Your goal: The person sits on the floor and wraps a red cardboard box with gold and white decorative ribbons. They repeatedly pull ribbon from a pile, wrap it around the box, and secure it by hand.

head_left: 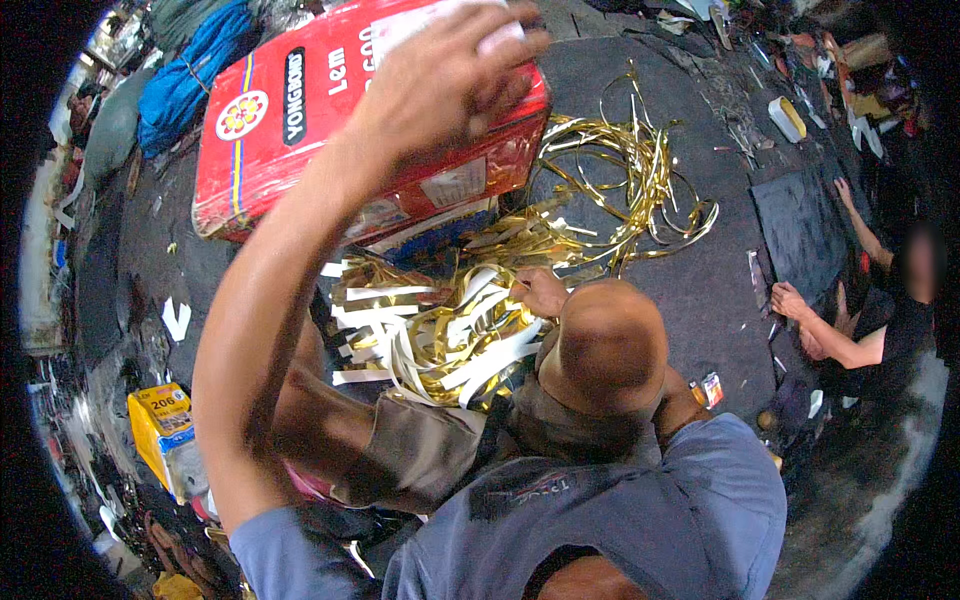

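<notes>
The left hand (pixel 440 85), blurred with its fingers loosely bent, is over a red box (pixel 270 155), while the right hand (pixel 543 292), partly curled beside the right knee (pixel 612 330), is at the edge of a heap of gold and white strips (pixel 490 362) in front of the box, though whether either hand grips anything cannot be told.

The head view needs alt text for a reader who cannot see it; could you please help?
A person's blurred left hand extends over a red box while the right hand touches gold and white strips beside a bent knee. Gold strands lie beyond; at right, a co-worker handles a dark sheet.
</notes>
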Motion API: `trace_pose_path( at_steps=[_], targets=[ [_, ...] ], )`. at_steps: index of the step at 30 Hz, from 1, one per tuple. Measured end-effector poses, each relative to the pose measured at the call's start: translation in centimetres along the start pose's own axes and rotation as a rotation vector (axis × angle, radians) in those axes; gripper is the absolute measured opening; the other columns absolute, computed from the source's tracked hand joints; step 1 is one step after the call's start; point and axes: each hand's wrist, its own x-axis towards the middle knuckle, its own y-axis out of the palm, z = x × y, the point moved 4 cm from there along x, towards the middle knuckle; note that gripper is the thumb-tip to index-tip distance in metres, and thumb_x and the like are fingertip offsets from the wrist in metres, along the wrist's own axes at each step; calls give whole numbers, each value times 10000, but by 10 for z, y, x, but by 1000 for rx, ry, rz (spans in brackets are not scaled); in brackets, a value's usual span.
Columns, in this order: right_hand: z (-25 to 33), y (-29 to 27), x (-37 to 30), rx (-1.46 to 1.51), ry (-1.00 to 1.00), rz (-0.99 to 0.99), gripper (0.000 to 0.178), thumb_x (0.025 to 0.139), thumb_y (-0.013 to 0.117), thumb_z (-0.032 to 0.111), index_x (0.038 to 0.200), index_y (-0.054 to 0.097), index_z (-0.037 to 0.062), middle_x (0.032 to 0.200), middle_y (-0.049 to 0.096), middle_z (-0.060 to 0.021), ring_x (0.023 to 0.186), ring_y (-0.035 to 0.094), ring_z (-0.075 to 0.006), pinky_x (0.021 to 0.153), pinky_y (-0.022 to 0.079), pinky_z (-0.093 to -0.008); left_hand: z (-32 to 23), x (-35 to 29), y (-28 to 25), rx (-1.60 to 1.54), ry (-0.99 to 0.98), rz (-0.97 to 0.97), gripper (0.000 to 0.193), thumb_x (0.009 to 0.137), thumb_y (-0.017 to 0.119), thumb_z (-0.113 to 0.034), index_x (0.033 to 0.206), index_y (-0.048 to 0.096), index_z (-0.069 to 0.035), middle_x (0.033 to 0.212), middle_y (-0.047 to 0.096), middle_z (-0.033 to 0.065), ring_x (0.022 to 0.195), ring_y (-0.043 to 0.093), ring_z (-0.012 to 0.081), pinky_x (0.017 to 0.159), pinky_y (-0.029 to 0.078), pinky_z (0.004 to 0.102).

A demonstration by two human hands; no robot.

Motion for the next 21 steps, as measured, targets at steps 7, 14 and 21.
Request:
trace_pose_path(
  at_steps=[7,14,21],
  targets=[
    [232,-188,-1,428,-206,668,335,1022,689,389,977,731,60,837,675,-33,823,636,-152,737,512,-354,-98,-66,-31,-606,-560,441,901,766,846,-165,1549,416,-51,1380,602,245,1248,626,427,1073,517,504],
    [364,-336,-47,375,-360,115,262,1035,692,258,1135,766,27,675,612,24,539,547,-52,478,429,-235,-91,-95,-82,-676,-965,254,368,839,816,-46,1168,657,-1,933,715,87,891,670,123,782,526,292],
    [328,-427,-17,1130,-628,-474,273,1025,670,135,1269,679,12,831,698,-25,662,674,-61,536,538,-176,-68,-135,-125,-907,-1136,-15,198,939,696,32,1131,682,-15,921,679,-13,838,617,64,750,512,251]
  ],
)
